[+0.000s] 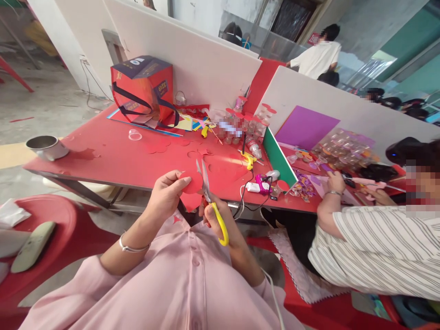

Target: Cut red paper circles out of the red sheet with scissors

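Observation:
Between thumb and fingers, my left hand (pixel 167 190) pinches a piece of red paper (pixel 193 182) over the table's front edge. My right hand (pixel 220 219) grips a pair of scissors (pixel 205 183) by the yellow handle, with its blades parted and pointing away from me at the paper's right side. Below the hands another red scrap (pixel 189 200) shows near my lap. Red paper cutouts (pixel 156 145) lie flat on the red table (pixel 117 160) beyond, hard to tell from its surface. A yellow glue gun (pixel 249 160) rests to the right of them.
A metal cup (pixel 47 147) stands at the table's left end. Behind are a red and blue bag (pixel 142 91) and clear plastic cups (pixel 237 123). A green divider (pixel 280 160) separates a co-worker in a striped shirt (pixel 374 247). Cables (pixel 245 197) hang over the front edge.

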`<action>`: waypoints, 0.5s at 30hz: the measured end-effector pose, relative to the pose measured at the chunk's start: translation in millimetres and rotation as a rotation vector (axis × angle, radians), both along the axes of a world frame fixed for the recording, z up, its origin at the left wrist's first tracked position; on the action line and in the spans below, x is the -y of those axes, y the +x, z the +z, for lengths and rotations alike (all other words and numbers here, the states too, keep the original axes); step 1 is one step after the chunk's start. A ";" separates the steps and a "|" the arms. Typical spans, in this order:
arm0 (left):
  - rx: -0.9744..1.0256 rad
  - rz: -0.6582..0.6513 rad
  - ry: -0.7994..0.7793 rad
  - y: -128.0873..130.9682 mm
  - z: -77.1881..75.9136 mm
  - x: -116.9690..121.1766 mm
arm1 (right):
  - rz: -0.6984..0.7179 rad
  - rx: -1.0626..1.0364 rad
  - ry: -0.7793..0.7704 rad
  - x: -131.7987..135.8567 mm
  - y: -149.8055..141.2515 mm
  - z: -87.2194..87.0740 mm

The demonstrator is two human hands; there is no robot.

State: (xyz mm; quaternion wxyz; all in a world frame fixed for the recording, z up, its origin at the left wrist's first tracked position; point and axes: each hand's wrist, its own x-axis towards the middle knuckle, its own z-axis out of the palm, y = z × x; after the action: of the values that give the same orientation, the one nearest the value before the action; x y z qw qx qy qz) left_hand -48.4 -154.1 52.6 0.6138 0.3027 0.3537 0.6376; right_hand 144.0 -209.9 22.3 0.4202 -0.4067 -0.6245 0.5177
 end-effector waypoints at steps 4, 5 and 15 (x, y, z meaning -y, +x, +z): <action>0.030 0.014 -0.002 3.8 -1.6 1.6 | -0.093 -0.083 -0.012 -0.7 -5.6 -7.9; 0.036 0.011 -0.011 5.0 -2.2 2.2 | -0.139 -0.103 -0.007 -2.3 -7.6 -7.6; 0.015 -0.117 -0.104 10.0 -3.0 7.4 | -0.353 -0.301 0.005 -51.6 -22.4 33.4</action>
State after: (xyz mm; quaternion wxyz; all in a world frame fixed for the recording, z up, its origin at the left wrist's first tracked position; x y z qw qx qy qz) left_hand -38.4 -161.6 49.7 0.6675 0.2860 0.3634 0.5835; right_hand 121.5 -158.3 55.7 0.5937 -0.4267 -0.4754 0.4893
